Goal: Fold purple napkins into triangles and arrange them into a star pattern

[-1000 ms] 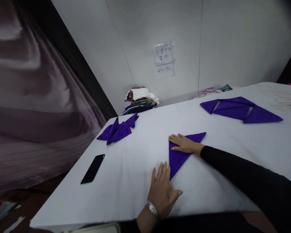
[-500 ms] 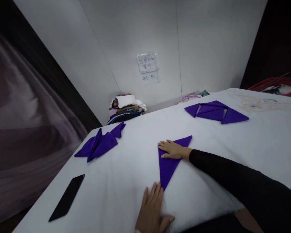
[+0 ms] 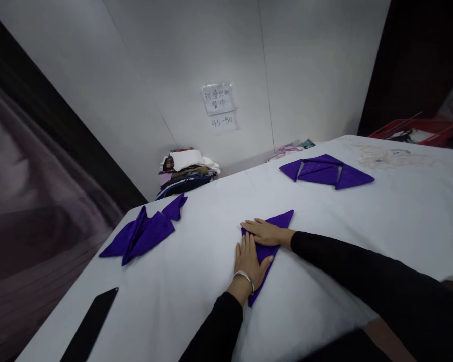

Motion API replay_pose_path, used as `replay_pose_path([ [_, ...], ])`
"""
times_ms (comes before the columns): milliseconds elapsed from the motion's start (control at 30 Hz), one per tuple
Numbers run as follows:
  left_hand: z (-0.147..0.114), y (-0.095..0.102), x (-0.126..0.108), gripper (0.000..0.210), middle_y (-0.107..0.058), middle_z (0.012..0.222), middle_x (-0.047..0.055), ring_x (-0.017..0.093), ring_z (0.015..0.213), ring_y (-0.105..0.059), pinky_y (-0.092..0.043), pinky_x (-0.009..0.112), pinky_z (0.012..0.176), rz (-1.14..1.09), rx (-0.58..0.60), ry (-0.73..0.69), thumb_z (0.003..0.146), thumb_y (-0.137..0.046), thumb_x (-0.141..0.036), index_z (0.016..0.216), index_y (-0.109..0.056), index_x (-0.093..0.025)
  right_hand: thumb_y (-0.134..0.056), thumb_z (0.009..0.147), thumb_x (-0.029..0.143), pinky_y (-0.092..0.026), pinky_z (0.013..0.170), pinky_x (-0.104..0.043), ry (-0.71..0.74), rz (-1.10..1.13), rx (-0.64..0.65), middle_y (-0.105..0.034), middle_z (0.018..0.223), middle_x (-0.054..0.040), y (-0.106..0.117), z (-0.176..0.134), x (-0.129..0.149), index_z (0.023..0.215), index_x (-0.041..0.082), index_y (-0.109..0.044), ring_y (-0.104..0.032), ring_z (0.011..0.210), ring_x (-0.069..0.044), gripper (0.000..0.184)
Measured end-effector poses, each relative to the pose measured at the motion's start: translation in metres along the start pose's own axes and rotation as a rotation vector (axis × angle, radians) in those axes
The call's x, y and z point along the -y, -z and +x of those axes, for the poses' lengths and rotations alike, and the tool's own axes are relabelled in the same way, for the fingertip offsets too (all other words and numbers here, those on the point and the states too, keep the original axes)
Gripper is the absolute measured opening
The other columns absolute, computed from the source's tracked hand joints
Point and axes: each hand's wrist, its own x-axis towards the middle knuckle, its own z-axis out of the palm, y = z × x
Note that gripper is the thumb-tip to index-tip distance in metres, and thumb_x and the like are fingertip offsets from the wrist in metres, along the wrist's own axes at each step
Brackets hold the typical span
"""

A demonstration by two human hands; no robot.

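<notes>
A purple cloth napkin (image 3: 283, 219), folded to a triangle, lies on the white-covered table (image 3: 207, 236) in front of me. My right hand (image 3: 262, 232) rests flat across its upper part, fingers stretched toward the left corner. Just below, my left hand (image 3: 249, 261), with a silvery bangle at the wrist, lies palm down over the left edge of the napkin. Its fingertips meet the fingers of my right hand. Both hands are open and cover much of the cloth; a tip of it shows under the left wrist.
Folded purple napkins lie at the left (image 3: 147, 234) and the back right (image 3: 320, 171). A black flat object (image 3: 90, 324) sits at the table's left edge. Behind stand a pile of folded clothes (image 3: 189, 171) and a red basket (image 3: 438, 131). Paper signs (image 3: 219, 103) hang on the wall.
My left hand has slid up from the napkin's lower tip to beside my right hand. The right hand stays flat on the cloth. The view has shifted slightly.
</notes>
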Motion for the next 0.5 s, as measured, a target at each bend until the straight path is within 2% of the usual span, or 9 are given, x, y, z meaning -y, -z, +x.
replay_pose_path([
  [167,-0.004,-0.006,0.006,0.081,-0.018,0.147,0.015,0.027,0.137,-0.007,-0.009,0.05,0.11,0.061,0.011,-0.025,0.082,-0.025,-0.063,0.14,-0.02,-0.005,-0.031,0.092,0.04,-0.012,0.11,-0.038,-0.025,0.074,-0.045,-0.021,0.148,-0.0091,0.003,-0.001,0.002,0.144,0.017,-0.012,-0.013,0.136,-0.019,0.06],
  [300,-0.005,-0.004,0.003,0.081,-0.018,0.148,0.015,0.027,0.137,-0.007,-0.009,0.05,0.11,0.09,0.011,-0.01,0.083,-0.022,-0.063,0.14,-0.02,-0.006,-0.029,0.09,0.055,-0.008,0.109,-0.042,-0.017,-0.032,-0.035,-0.025,0.147,-0.009,0.005,-0.004,-0.018,0.143,0.02,-0.02,-0.014,0.136,-0.022,0.065],
  [367,-0.005,-0.005,0.003,0.081,-0.015,0.148,0.014,0.026,0.137,-0.006,-0.009,0.049,0.11,0.096,0.006,-0.008,0.083,-0.021,-0.064,0.14,-0.019,-0.006,-0.027,0.088,0.059,-0.008,0.109,-0.045,-0.085,-0.099,-0.043,-0.026,0.146,-0.0095,0.012,-0.008,-0.039,0.142,0.021,-0.022,-0.016,0.135,-0.024,0.066],
  [500,-0.007,-0.008,0.003,0.082,-0.015,0.149,0.013,0.025,0.137,-0.006,-0.008,0.049,0.111,0.085,-0.003,-0.009,0.082,-0.016,-0.066,0.14,-0.019,-0.007,-0.027,0.088,0.058,-0.014,0.107,-0.048,-0.358,-0.204,-0.121,-0.031,0.144,-0.0084,0.038,-0.024,-0.085,0.14,0.022,-0.03,-0.022,0.133,-0.026,0.063],
])
